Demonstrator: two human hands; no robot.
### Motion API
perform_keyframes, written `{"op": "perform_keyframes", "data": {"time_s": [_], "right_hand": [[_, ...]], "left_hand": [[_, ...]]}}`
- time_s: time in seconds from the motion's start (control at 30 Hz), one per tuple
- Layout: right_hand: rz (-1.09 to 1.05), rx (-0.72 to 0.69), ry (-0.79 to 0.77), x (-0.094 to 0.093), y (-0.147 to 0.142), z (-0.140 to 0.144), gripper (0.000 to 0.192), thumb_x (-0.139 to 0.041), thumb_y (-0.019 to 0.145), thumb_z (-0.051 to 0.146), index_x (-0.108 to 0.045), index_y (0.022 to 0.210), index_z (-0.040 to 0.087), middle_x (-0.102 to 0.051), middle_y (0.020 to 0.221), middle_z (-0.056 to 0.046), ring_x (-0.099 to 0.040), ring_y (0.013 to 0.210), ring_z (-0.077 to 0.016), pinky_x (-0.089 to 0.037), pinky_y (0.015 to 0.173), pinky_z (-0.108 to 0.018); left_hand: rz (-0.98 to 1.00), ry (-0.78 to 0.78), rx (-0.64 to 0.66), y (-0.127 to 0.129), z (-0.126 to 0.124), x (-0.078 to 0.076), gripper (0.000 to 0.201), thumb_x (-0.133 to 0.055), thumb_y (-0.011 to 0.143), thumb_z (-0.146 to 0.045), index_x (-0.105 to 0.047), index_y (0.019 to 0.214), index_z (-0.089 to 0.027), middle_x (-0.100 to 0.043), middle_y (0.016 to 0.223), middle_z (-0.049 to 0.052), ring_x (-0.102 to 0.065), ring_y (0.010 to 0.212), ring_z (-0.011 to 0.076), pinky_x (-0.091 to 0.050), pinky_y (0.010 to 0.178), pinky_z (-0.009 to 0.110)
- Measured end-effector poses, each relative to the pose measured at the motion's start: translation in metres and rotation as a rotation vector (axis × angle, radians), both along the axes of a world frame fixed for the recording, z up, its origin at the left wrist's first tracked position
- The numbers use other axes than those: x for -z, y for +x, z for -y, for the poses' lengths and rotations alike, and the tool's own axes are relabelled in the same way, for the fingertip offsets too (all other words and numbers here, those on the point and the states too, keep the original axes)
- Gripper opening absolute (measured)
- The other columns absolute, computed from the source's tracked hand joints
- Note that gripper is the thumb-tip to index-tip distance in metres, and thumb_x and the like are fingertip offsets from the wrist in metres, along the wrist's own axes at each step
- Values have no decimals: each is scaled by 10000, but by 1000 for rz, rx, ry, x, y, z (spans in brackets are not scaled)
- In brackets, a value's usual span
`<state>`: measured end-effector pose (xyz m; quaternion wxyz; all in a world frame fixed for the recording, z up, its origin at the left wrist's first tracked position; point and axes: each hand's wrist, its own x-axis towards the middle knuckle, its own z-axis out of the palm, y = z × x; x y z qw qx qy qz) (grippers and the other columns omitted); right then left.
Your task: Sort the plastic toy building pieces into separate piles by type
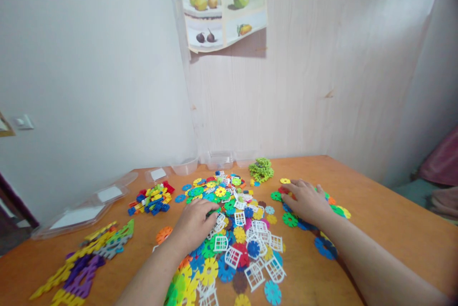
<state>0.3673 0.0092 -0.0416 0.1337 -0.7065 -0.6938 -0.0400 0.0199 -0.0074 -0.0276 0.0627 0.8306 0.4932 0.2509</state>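
My left hand [195, 225] is over the left side of a large mixed pile, thumb and forefinger apart; its other fingertips are partly hidden. Nearby lie white lattice window pieces [233, 257] and notched flower-shaped plastic discs, among them a yellow disc [209, 271] and a blue disc [226, 269]. To the right, my right hand [306, 201] rests with spread fingers on a smaller group of discs. A green disc [290, 219] shows beside its thumb side, and a dark blue disc [325, 248] lies below the wrist. What is under the palm is hidden.
Small coloured bricks [152, 199] are heaped at left, with purple and yellow interlocking strips [84, 275] closer to me. Green linked pieces [261, 170] stand at the back. Clear plastic containers [219, 159] and lids [77, 218] line the wooden table's [379, 210] far and left edges.
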Motion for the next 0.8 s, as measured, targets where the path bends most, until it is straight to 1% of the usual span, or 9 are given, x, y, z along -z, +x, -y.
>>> {"op": "perform_keyframes", "data": {"time_s": [0.1, 0.17, 0.23, 0.4, 0.5, 0.6, 0.8], "right_hand": [[64, -91, 20, 2, -12, 4, 480, -330, 945, 548, -597, 1294, 355, -482, 1460, -89, -347, 1366, -367, -115, 1048, -700], [113, -132, 7, 6, -20, 7, 474, -318, 956, 541, -598, 1293, 361, -467, 1473, -85, -308, 1389, -379, -77, 1047, -715], [143, -140, -3, 8, -23, 8, 469, -314, 965, 518, -592, 1303, 349, -472, 1469, -94, -303, 1391, -385, -58, 1045, -723], [145, -83, -15, 9, -21, 6, 446, -308, 975, 451, -589, 1302, 335, -484, 1459, -97, -325, 1379, -366, -59, 1047, -721], [133, -43, -8, 9, -19, 6, 449, -306, 973, 447, -601, 1289, 326, -502, 1442, -96, -338, 1369, -373, -79, 1043, -720], [129, -33, -8, 10, -20, 6, 452, -305, 972, 439, -610, 1278, 310, -504, 1440, -100, -334, 1369, -380, -81, 1040, -722], [103, -10, -19, 8, -27, 8, 441, -333, 960, 455, -636, 1238, 296, -514, 1429, -103, -333, 1370, -373, -48, 1048, -716]], "left_hand": [[29, -24, -7, 1, 0, 0, 252, -518, 884, -302, -729, 1015, -258, -716, 1075, 52, -611, 1030, 236, -421, 897, 343], [42, -34, -13, 0, 0, 1, 255, -515, 885, -304, -728, 1021, -263, -715, 1091, 51, -619, 1037, 236, -428, 892, 335], [49, -38, -18, 0, 0, 1, 261, -509, 888, -305, -725, 1029, -266, -713, 1106, 53, -625, 1043, 236, -435, 881, 328], [50, -39, -43, -2, -2, 2, 273, -487, 899, -304, -719, 1037, -262, -718, 1101, 54, -634, 1030, 237, -436, 857, 322], [36, -40, -60, -2, -1, 1, 275, -479, 901, -299, -720, 1029, -261, -724, 1084, 50, -638, 1016, 234, -431, 846, 318], [23, -28, -74, -1, -1, 0, 276, -473, 901, -288, -720, 1022, -264, -727, 1070, 44, -641, 1008, 227, -421, 839, 308], [28, -13, -115, -1, 0, -1, 268, -427, 916, -276, -692, 947, -250, -725, 925, 25, -646, 885, 206, -405, 735, 277]]}}
